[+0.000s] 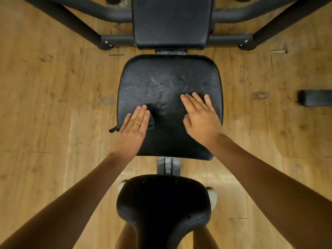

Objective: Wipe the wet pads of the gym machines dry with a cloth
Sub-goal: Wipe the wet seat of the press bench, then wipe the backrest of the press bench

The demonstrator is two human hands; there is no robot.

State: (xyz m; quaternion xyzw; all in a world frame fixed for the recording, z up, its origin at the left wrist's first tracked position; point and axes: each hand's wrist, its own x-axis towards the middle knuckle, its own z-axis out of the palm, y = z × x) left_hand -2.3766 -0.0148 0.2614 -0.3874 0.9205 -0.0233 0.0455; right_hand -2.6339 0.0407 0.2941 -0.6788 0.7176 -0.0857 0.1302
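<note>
Flat left hand [133,126] presses dark cloth [151,124] onto wet seat pad [161,83]; right hand [200,119] flat, fingers straight, on pad.

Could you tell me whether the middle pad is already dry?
No, water droplets glisten across the far half of the middle pad.

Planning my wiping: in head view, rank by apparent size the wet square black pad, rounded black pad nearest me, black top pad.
Wet square black pad
Rounded black pad (nearer camera)
Black top pad (cropped)
</note>
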